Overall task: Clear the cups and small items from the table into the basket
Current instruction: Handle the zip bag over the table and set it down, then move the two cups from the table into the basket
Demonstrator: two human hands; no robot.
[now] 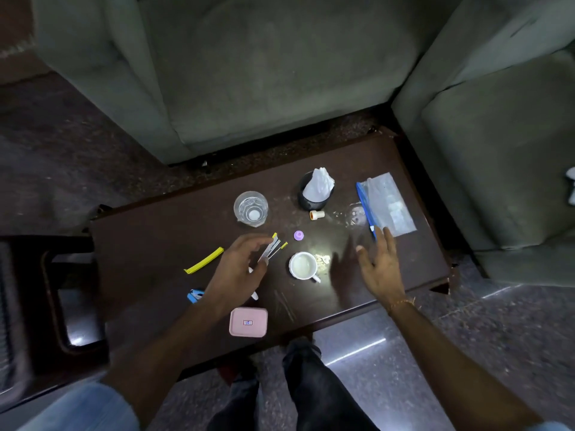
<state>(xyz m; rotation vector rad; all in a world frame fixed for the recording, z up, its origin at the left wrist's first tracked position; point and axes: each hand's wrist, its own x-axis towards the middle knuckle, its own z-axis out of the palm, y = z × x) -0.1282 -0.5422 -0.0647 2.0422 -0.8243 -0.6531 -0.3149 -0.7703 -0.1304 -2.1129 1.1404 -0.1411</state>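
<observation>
A dark wooden table (155, 231) carries a clear glass (250, 208), a white cup (303, 265) and a black cup (311, 199) stuffed with white tissue. Small items lie around them: a purple cap (298, 235), a small cork-like stopper (316, 214), a yellow clip (203, 260), a blue stapler (194, 295), a pink box (248, 322) and a zip bag (385, 204). My left hand (236, 272) pinches several thin yellow-tipped sticks (273, 247) just left of the white cup. My right hand (378, 265) hovers spread to the cup's right, holding nothing. No basket is in view.
A grey-green sofa (264, 73) stands behind the table and an armchair (497, 135) at the right. A dark wooden frame (56, 290) sits left of the table. Crumbs (322, 260) lie beside the white cup. My legs (311, 384) are at the table's near edge.
</observation>
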